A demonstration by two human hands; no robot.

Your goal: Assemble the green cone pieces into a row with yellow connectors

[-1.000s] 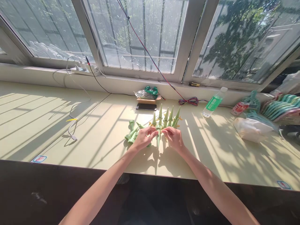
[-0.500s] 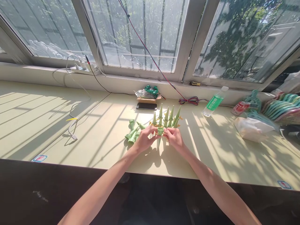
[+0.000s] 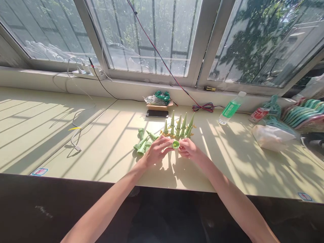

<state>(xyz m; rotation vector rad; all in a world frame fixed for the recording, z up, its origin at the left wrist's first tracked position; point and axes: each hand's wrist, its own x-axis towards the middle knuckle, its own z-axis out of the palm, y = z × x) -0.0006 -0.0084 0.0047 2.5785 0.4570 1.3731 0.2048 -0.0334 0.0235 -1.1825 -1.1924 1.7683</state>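
A hollow light-green plastic cone [image 3: 176, 144] is held above the table between my hands, its round open end turned towards me. Inside the opening a small yellowish patch shows, too small to make out. My left hand [image 3: 159, 150] grips the cone from the left. From the right, my right hand [image 3: 188, 147] pinches at its rim with bent fingers. Just beyond my hands stand several upright green cones [image 3: 178, 125] with small orange-yellow pieces at their sides. Several loose green cones [image 3: 140, 145] lie in a heap left of my left hand.
Behind the cones lie a black phone [image 3: 157, 113] and a small open box [image 3: 158, 107] with a green bag. To the right are a coiled red-black cable [image 3: 204, 107], a plastic bottle [image 3: 231, 108], a red can [image 3: 258, 115] and a tissue pack [image 3: 272, 137]. A white cable [image 3: 75, 140] lies left.
The cone between my hands has tipped so that its open end faces me. Both hands have shifted slightly, and the right fingers are curled more tightly. The view has moved a little.
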